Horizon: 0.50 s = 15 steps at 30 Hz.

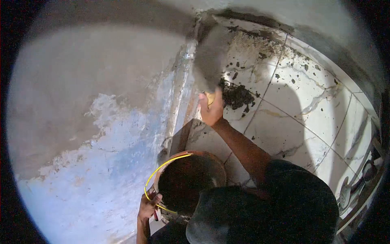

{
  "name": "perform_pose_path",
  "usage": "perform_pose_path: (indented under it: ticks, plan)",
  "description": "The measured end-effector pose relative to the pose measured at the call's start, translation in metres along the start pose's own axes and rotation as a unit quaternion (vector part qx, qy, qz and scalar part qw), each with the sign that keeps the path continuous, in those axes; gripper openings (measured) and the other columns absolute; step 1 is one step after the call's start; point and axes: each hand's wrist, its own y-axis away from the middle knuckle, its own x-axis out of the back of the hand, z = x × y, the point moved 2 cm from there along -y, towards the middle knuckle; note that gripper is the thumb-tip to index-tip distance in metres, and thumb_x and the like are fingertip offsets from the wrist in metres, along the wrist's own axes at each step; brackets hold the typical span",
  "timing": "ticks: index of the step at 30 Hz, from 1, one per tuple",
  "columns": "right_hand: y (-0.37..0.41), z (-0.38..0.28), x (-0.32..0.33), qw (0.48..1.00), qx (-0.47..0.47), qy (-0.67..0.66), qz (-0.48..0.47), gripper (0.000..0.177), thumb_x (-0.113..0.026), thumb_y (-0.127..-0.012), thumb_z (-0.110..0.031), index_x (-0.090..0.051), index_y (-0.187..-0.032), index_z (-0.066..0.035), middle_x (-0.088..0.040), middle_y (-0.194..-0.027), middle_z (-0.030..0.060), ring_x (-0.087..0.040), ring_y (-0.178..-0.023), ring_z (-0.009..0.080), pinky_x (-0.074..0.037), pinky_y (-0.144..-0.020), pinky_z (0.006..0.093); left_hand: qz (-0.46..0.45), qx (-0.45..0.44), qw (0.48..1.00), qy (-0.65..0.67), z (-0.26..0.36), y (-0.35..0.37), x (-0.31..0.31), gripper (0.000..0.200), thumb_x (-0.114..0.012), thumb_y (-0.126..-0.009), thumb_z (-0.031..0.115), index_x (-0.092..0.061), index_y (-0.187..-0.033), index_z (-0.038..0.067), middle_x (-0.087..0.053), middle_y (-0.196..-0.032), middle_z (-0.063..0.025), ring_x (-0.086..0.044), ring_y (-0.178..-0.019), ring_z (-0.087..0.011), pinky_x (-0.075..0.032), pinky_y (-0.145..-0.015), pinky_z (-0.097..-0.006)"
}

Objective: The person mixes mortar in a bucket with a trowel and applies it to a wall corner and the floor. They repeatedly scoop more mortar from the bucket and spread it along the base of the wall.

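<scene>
My right hand [212,109] is closed around the yellowish handle of a trowel [209,61]. The wide grey blade is blurred and points up toward the wall corner. Just right of the hand lies a heap of dark wet mortar [239,96] on marbled white tiles [276,126]. My left hand [149,206] grips the near left rim of a round bucket [220,164], its fingers by the thin yellow bail [151,175]. The bucket's inside is dark, so its contents are hard to make out.
A wall [93,146] with grey plaster above and flaking blue-white paint below runs along the left. Mortar crumbs dot the tiles toward the back wall [321,20]. Several objects, partly in shadow, sit at the right edge, among them a pale rounded item [345,193].
</scene>
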Motion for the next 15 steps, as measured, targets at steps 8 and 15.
perform_pose_path:
  ticks: [8,15]
  plan:
    - [0.005,0.025,-0.005,0.997,-0.072,0.028,0.009,0.024,-0.054,-0.087,-0.01,-0.043,-0.106,-0.001,-0.06,-0.077,0.0135,-0.063,-0.072,0.0264,-0.048,-0.062,0.0368,-0.003,-0.014,1.0,0.001,-0.001,-0.005,-0.001,0.054,-0.065,-0.082,0.022,-0.044,-0.13,0.009,-0.049,-0.063,0.005,-0.04,-0.044,-0.0037,-0.031,-0.037,-0.0203]
    - [0.0,0.046,-0.003,0.991,-0.11,0.014,0.075,0.033,-0.062,-0.082,-0.019,-0.044,-0.102,0.0,-0.057,-0.075,0.0209,-0.059,-0.07,0.0382,-0.047,-0.06,0.0401,-0.007,-0.031,0.999,-0.019,0.011,-0.001,-0.002,0.051,-0.062,-0.084,0.021,-0.044,-0.13,0.007,-0.051,-0.062,0.0033,-0.041,-0.045,-0.0049,-0.033,-0.038,-0.0214]
